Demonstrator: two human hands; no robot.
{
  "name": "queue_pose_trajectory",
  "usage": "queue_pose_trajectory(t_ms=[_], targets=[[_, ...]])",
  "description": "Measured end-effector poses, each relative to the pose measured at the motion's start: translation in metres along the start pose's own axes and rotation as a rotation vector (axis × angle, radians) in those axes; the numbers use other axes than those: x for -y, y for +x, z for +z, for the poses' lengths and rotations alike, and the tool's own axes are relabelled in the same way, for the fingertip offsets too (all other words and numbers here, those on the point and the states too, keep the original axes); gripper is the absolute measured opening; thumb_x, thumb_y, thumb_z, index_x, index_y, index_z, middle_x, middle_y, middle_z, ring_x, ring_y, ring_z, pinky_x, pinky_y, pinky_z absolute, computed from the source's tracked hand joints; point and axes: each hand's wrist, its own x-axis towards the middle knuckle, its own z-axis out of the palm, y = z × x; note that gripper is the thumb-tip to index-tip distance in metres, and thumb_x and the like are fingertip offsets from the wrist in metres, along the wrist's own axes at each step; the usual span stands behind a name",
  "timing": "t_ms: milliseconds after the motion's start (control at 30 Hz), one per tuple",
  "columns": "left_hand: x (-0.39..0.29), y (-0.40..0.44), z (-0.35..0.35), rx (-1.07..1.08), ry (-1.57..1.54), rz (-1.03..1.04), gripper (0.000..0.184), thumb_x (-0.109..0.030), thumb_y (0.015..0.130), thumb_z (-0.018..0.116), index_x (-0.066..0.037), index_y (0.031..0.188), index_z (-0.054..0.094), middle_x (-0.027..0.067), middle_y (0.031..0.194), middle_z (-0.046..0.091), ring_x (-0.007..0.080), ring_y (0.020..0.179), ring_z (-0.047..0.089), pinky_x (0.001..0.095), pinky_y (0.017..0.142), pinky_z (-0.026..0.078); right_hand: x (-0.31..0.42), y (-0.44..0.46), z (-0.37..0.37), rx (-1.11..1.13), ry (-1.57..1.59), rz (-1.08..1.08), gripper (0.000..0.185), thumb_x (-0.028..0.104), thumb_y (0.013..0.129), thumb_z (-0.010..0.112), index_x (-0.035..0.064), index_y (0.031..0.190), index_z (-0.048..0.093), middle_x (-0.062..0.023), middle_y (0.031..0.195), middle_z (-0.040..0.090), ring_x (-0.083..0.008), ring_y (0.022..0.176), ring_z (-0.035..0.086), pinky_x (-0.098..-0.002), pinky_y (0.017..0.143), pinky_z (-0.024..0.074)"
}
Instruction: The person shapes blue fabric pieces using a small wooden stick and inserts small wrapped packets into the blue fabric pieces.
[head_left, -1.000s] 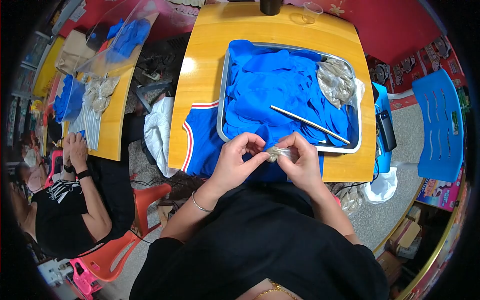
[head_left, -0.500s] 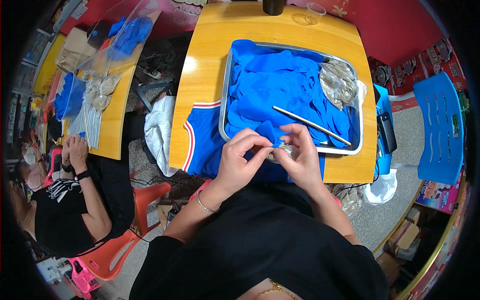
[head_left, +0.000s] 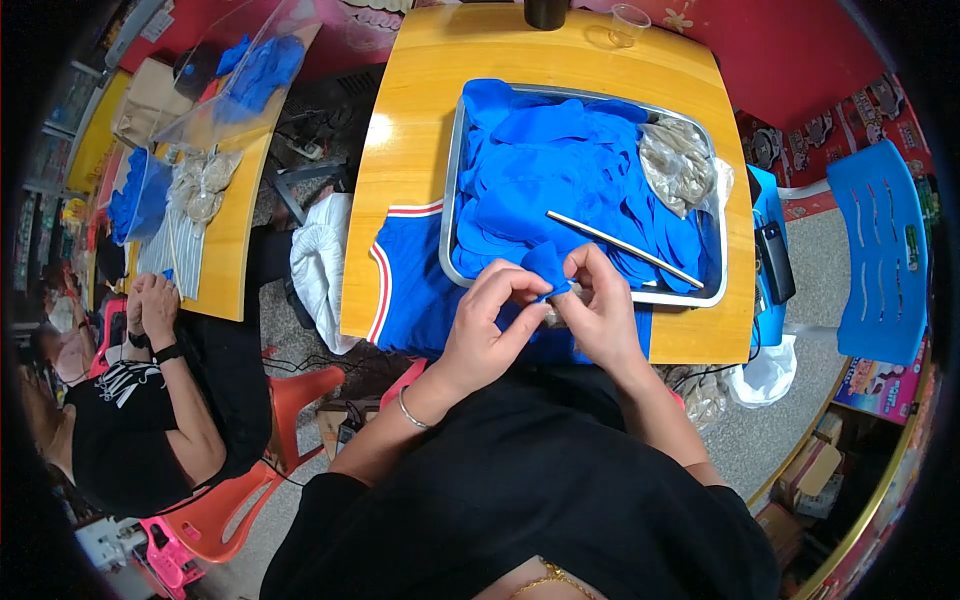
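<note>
A small blue fabric piece is pinched between both hands at the tray's near edge. My left hand grips its left side with thumb and fingers. My right hand holds the right side, with a bit of greyish plastic partly hidden under the fingers. Just beyond lies a metal tray heaped with blue fabric pieces. A thin stick rests across the heap, and a clear bag of greyish-brown material lies at its right end. Blue cloth with red-white trim lies under the tray.
A dark cup and a clear plastic cup stand at the table's far edge. At the left, another person's hands are together by a second table. A blue chair stands at the right.
The blue piece stands up more between my fingers, and the greyish plastic is now more covered. My hands have shifted slightly, still close together.
</note>
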Motion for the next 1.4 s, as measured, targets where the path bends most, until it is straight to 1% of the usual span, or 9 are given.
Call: queue_pose_trajectory(t_ms=[100, 267, 467, 667, 867, 967, 1067, 1167, 1400], targets=[[0.0, -0.005, 0.0, 0.076, -0.138, -0.1, 0.027, 0.003, 0.077, 0.065, 0.001, 0.1, 0.051, 0.0059, 0.097, 0.047, 0.0113, 0.091, 0.05, 0.0239, 0.081, 0.042, 0.0, 0.001, 0.0, -0.023, 0.106, -0.004, 0.018, 0.01, 0.079, 0.061, 0.0022, 0.082, 0.045, -0.0018, 0.067, 0.05, -0.0051, 0.062, 0.044, -0.0233, 0.052, 0.0361], [0.007, -0.005, 0.0, 0.067, -0.141, -0.13, 0.022, 0.005, 0.078, 0.063, 0.0, 0.096, 0.05, 0.0041, 0.094, 0.049, 0.0094, 0.085, 0.051, 0.0235, 0.079, 0.043, 0.006, -0.001, -0.003, 0.005, 0.078, 0.032, 0.015, 0.009, 0.081, 0.06, 0.0018, 0.084, 0.047, -0.0019, 0.068, 0.052, -0.006, 0.063, 0.047, -0.0236, 0.054, 0.038], [0.009, -0.003, 0.0, -0.05, -0.074, -0.143, 0.019, 0.006, 0.079, 0.061, -0.001, 0.094, 0.05, 0.0025, 0.09, 0.05, 0.007, 0.083, 0.051, 0.0215, 0.076, 0.043, -0.001, -0.002, -0.011, 0.144, 0.1, -0.202, 0.028, 0.011, 0.077, 0.065, -0.0001, 0.099, 0.051, -0.0071, 0.077, 0.056, -0.0117, 0.07, 0.054, -0.0266, 0.062, 0.0438], [0.006, 0.002, -0.002, -0.034, -0.098, -0.112, 0.014, 0.005, 0.081, 0.061, 0.002, 0.093, 0.055, 0.0042, 0.09, 0.052, 0.0089, 0.084, 0.052, 0.0222, 0.075, 0.044, -0.001, -0.005, -0.012, 0.093, 0.011, -0.064, 0.032, 0.009, 0.074, 0.068, -0.0008, 0.099, 0.051, -0.0083, 0.08, 0.057, -0.0144, 0.074, 0.057, -0.0281, 0.067, 0.0458], [0.004, 0.003, -0.006, -0.029, -0.063, -0.098, 0.012, 0.005, 0.081, 0.06, 0.003, 0.093, 0.057, 0.0059, 0.091, 0.054, 0.01, 0.084, 0.053, 0.0222, 0.074, 0.045, 0.003, -0.004, -0.005, 0.002, -0.111, -0.147, 0.027, 0.008, 0.075, 0.067, -0.0013, 0.095, 0.052, -0.012, 0.079, 0.058, -0.0194, 0.073, 0.06, -0.0294, 0.067, 0.0463], [0.001, 0.005, 0.0, -0.147, -0.045, -0.027, 0.008, 0.001, 0.077, 0.064, 0.001, 0.084, 0.061, 0.0082, 0.079, 0.059, 0.0158, 0.073, 0.059, 0.0262, 0.066, 0.047, 0.006, -0.003, -0.002, -0.072, -0.234, -0.224, 0.025, 0.007, 0.075, 0.065, -0.001, 0.094, 0.052, -0.0131, 0.078, 0.058, -0.0206, 0.069, 0.059, -0.0304, 0.064, 0.0454], [-0.005, 0.005, -0.002, -0.068, 0.063, 0.022, 0.008, 0.005, 0.077, 0.063, 0.003, 0.084, 0.06, 0.0068, 0.085, 0.056, 0.0132, 0.081, 0.055, 0.0239, 0.073, 0.044, 0.006, 0.0, 0.0, -0.133, -0.313, -0.315, 0.022, 0.006, 0.074, 0.064, -0.0008, 0.091, 0.051, -0.0116, 0.074, 0.057, -0.0191, 0.063, 0.056, -0.0305, 0.058, 0.043], [-0.008, 0.007, 0.002, -0.055, 0.046, 0.034, 0.007, 0.002, 0.075, 0.064, 0.001, 0.081, 0.061, 0.0082, 0.078, 0.059, 0.018, 0.074, 0.059, 0.027, 0.067, 0.046, 0.008, 0.0, 0.0, -0.069, -0.125, -0.109, 0.021, 0.006, 0.074, 0.063, -0.0001, 0.089, 0.049, -0.009, 0.069, 0.053, -0.0146, 0.056, 0.051, -0.0296, 0.052, 0.0393], [-0.001, 0.002, 0.004, -0.088, -0.129, -0.06, 0.005, 0.0, 0.079, 0.063, 0.0, 0.083, 0.06, 0.0055, 0.078, 0.058, 0.0125, 0.074, 0.057, 0.0254, 0.068, 0.045, -0.005, 0.005, 0.001, 0.015, 0.072, -0.103, 0.021, 0.007, 0.076, 0.064, 0.0016, 0.089, 0.049, -0.0036, 0.068, 0.05, -0.0063, 0.059, 0.045, -0.0264, 0.05, 0.037]])
